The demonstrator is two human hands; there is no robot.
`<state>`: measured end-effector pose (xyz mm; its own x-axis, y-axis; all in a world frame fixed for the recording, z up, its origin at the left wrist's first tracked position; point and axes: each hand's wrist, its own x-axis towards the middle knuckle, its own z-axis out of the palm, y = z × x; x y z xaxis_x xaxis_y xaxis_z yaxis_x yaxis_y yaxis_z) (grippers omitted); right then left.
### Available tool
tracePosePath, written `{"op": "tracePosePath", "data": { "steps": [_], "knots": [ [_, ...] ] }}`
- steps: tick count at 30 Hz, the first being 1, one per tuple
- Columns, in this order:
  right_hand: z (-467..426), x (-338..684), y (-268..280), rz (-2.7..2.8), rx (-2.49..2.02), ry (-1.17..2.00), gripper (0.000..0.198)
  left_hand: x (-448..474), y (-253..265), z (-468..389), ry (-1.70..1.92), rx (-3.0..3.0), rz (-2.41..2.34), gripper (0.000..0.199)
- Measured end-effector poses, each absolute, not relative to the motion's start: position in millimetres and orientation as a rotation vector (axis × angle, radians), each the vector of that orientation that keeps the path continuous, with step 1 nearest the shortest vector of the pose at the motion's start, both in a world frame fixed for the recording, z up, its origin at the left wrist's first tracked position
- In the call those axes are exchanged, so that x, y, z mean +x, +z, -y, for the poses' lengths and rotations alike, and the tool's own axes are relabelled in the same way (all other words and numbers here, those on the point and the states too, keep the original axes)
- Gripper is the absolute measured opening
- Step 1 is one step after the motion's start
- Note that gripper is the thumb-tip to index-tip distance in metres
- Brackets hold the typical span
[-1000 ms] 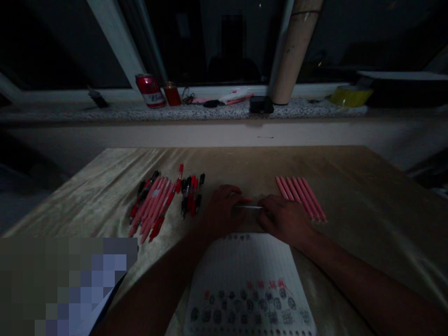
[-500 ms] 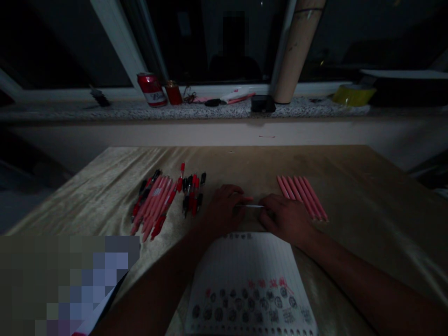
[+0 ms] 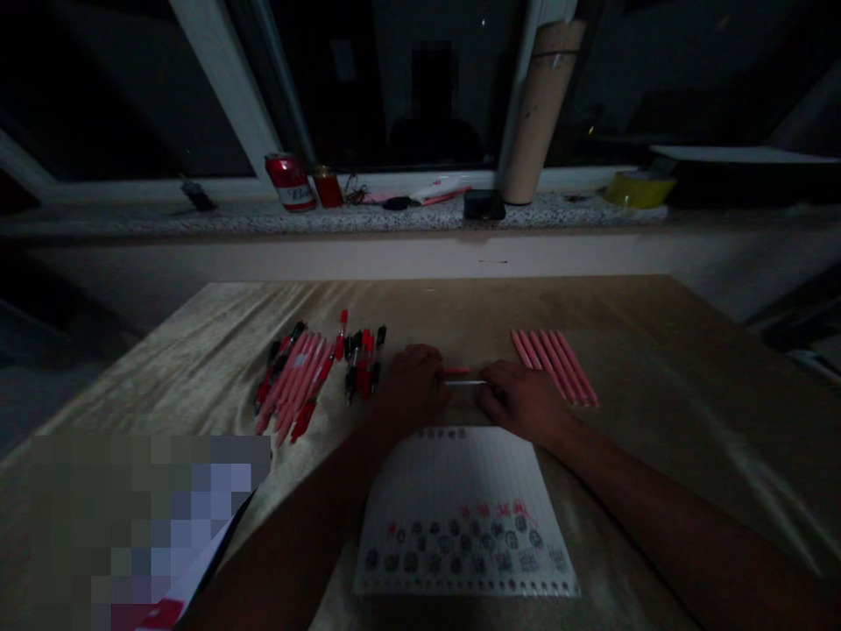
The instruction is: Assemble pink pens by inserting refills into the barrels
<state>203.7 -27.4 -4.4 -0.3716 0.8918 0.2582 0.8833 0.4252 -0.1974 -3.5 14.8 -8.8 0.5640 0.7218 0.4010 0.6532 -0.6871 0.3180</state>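
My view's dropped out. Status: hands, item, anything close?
Left hand and right hand: apparent grip at either end of thin white stick. Pink piece just beyond stick, beside left hand. Notebook on near side.

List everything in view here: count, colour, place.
table: one, gold, centre
window: one, dark, white frame, back
sill: one, speckled grey, below window
pen pile: many, pink, red, black, table's left
pen group: several, red and black, right of pile
pen row: about six, pink, table's right
notepad: one, white, red and black marks, table's near side
can: one, red and white, sill's left
jar: one, orange, right of can
packet: one, white and pink, sill's middle
block: one, black, right of packet
tube: one, tan, standing on sill
roll: one, yellow, sill's right
box: one, dark, far right
rod: one, pale, table's middle
short piece: one, pink, beyond rod
left hand: one, rod's left end
right hand: one, rod's right end
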Motion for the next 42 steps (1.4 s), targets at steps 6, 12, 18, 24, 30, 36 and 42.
{"op": "tracePosePath", "data": {
  "steps": [6,12,18,24,30,36,42],
  "knots": [
    [28.4,200.9,-3.4,2.384,-1.575,-0.04,0.025,-9.5,-4.4,-13.3,0.59,2.772,-1.154,0.015],
    [27.9,205.6,9.6,2.366,-1.75,-0.071,0.028,-11.6,-5.6,-14.7,0.557,2.769,-1.133,0.015],
    [25.6,200.1,10.0,2.408,-1.568,0.025,0.025,-13.2,-10.6,-15.8,0.613,2.665,-1.164,0.032],
    [26.7,193.0,8.9,2.358,-1.624,-0.054,0.037,-15.4,-16.2,-7.1,0.697,2.594,-1.184,0.046],
    [29.3,194.1,14.5,2.324,-1.77,-0.03,0.041,-17.8,-18.7,-8.2,0.763,2.475,-1.194,0.046],
    [33.5,197.2,14.9,2.353,-1.731,-0.068,0.042,-17.2,-17.2,-8.6,0.756,2.513,-1.177,0.042],
    [29.5,196.3,4.8,2.387,-1.48,0.021,0.034,-15.0,-18.5,-8.9,0.736,2.582,-1.115,0.048]
  ]
}}
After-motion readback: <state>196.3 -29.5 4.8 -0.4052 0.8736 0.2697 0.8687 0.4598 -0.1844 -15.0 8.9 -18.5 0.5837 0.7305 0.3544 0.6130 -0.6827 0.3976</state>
